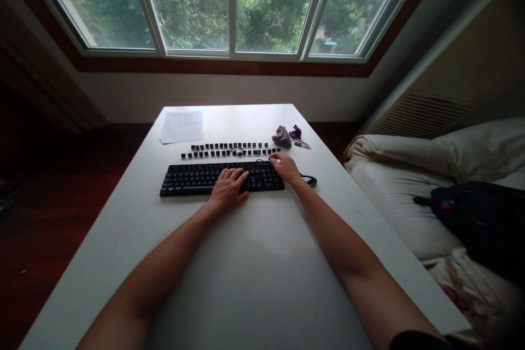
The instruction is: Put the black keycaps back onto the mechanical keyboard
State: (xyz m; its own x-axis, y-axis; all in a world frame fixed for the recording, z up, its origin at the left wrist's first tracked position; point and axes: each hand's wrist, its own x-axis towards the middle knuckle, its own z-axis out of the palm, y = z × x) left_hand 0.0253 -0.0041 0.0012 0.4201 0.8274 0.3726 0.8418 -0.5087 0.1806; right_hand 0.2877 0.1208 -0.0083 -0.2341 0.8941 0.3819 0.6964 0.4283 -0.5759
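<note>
The keyboard [197,177] is lying mid-frame; my left hand [229,186] is resting on it, fingers spread. Right of centre, my right hand [284,167] is lying curled over its end; whether it's gripping anything, I cannot tell.

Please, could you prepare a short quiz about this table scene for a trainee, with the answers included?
1. True or false: the left hand covers part of the keyboard.
2. Which thing lies near the far left corner of the table? A) grey cloth; B) paper sheet; C) black cable.
3. Fill in: beyond the keyboard, small black keycaps are set out in ___ rows.

Key: 1 true; 2 B; 3 two.
</note>
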